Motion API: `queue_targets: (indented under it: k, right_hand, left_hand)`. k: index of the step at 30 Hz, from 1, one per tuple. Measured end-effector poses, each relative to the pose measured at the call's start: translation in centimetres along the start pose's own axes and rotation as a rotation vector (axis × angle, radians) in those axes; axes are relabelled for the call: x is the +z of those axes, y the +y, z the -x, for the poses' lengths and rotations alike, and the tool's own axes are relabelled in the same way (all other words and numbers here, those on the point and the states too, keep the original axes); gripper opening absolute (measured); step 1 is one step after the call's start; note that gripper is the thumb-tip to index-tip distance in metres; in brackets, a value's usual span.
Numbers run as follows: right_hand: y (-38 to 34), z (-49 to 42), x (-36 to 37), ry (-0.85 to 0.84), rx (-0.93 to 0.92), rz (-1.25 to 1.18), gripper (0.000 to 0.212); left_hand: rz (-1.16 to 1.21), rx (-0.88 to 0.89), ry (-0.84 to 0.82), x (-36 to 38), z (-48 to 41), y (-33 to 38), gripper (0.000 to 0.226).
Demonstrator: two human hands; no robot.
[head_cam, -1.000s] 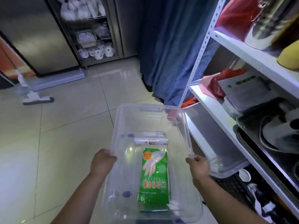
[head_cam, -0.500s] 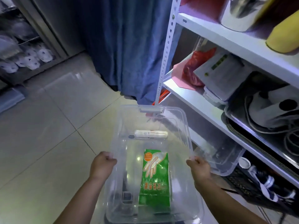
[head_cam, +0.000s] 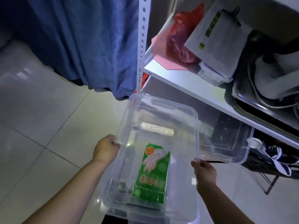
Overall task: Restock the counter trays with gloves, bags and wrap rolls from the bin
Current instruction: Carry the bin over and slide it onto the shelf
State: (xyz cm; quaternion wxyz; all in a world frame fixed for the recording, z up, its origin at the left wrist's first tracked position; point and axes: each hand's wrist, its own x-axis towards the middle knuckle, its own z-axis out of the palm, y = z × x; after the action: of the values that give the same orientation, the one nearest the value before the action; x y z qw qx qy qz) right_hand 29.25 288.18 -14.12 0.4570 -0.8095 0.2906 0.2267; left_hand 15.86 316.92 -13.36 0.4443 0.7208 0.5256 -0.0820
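Note:
I hold a clear plastic bin (head_cam: 196,126) in the air in front of me over the tiled floor. My left hand (head_cam: 106,148) grips its left rim and my right hand (head_cam: 204,171) grips its right rim. Inside the bin lies a green pack of gloves (head_cam: 152,173) with a hand printed on it, lengthwise near the middle. A white wrap roll (head_cam: 157,130) lies crosswise beyond it, toward the far end.
A white metal shelf rack (head_cam: 143,46) stands at the right, holding a red bag (head_cam: 182,41), boxes and dark trays (head_cam: 252,101). Another clear bin (head_cam: 242,152) sits under its lower shelf beside a striped shoe (head_cam: 275,159). A blue curtain (head_cam: 84,38) hangs ahead.
The view has swung right and closer to the shelf rack while both hands keep hold of the bin. The fridge and mop have left the view.

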Motion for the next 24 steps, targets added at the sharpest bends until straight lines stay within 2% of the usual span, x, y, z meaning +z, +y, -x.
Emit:
queue_targets:
  k: [8,16,21,24]
  right_hand:
    - [-0.1,-7.5,2.2,0.116,-0.021,-0.166,0.020]
    - [-2.2,-13.4,5.2,0.166,-0.041,-0.275,0.008]
    - [-2.6,-16.3,6.9,0.170,0.011,-0.315,0.007]
    - [-3.2,-17.3,7.5,0.153,0.047,-0.368,0.014]
  left_hand:
    - [0.000,0.116,0.034,6.5,-8.0,4.2,0.021]
    - [0.083,0.167,-0.014,9.9,-14.8,6.3,0.033]
    - [0.139,0.115,-0.019,10.8,-17.5,5.9,0.020]
    - [0.158,0.091,-0.012,10.6,-17.4,4.6,0.013]
